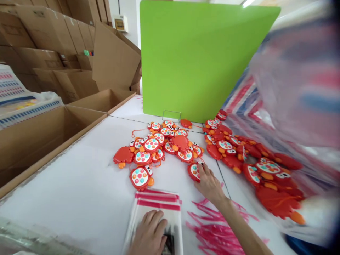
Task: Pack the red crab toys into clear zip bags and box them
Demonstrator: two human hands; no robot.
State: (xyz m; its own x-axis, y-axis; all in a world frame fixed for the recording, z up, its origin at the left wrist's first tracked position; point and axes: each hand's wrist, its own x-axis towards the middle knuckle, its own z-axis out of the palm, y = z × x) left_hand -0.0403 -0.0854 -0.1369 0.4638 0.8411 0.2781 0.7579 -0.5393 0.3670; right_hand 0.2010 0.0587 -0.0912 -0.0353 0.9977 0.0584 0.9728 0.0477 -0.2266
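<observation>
My right hand (209, 182) has its fingers closed over the right edge of a red crab-shaped toy (194, 171), which rests on the table. This toy has a white panel with coloured round buttons. My left hand (150, 230) lies with its fingers stretched out on clear plastic zip bags (159, 199) with pink strips at the top. Just beyond the bags lies another crab-shaped toy (140, 177) with big eyes and orange claws. Several more of these toys (152, 144) sit in a loose pile further back, some face down, with thin orange cords.
A second heap of red toys (233, 148) spills from a large plastic sack (265, 124) on the right. A green board (196, 60) stands upright at the back. Open cardboard boxes (53, 134) flank the table's left edge. Pink marks (217, 226) cover the near right tabletop.
</observation>
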